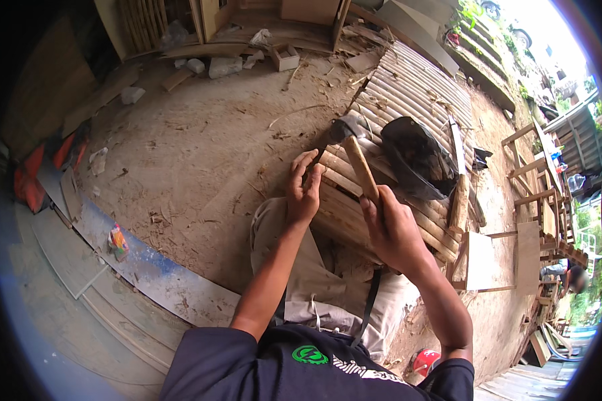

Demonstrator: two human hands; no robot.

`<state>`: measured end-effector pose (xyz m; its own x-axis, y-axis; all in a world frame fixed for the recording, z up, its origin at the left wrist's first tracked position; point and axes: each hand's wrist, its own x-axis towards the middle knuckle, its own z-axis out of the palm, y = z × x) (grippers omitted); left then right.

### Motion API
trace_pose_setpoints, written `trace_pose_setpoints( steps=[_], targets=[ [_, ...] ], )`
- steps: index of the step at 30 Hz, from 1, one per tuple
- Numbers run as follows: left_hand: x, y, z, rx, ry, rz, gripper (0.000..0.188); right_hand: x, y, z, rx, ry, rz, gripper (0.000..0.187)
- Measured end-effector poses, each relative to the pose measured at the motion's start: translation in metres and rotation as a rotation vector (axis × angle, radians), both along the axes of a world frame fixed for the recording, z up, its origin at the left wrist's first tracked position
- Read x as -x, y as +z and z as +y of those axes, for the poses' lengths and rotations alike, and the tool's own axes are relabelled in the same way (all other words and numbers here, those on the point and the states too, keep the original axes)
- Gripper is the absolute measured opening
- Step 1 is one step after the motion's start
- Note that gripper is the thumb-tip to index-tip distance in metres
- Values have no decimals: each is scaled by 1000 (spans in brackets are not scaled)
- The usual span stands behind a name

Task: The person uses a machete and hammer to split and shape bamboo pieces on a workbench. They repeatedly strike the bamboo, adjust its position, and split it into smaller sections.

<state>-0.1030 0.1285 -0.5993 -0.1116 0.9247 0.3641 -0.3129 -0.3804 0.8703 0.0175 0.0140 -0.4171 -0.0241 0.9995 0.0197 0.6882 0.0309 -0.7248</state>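
Note:
A hammer with a wooden handle [360,162] is gripped in my right hand [396,230], its fingers closed around the lower end. The dark hammer head [345,128] is over the left edge of a platform of bamboo poles [408,83]. My left hand [304,190] is at the near left ends of the poles. Its fingers are stretched out and the thumb stands apart, touching or almost touching a pole end [330,161]. No nail can be made out. Right of the hammer, a black bag-like container [418,158] lies open on the poles, its contents dark.
Bare dirt ground [201,134] spreads to the left, with scraps and a small wooden box [285,57] at the back. Metal sheets [100,294] lie at the lower left. Wooden frames [538,174] stand at the right, where another person [568,277] is partly visible. A red round object [425,361] lies near my right elbow.

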Motion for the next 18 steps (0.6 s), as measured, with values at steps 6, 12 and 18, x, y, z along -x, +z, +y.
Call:
trace_pose_setpoints(
  steps=[6, 12, 18],
  targets=[
    [19, -8, 15, 90, -309, 163, 57, -7, -7, 6, 50, 19, -104, 20],
    [24, -10, 17, 63, -368, 135, 62, -10, -8, 7, 33, 25, -88, 19],
    [20, -9, 16, 38, -315, 152, 64, -5, -13, 4, 16, 41, -136, 15]
  ],
)
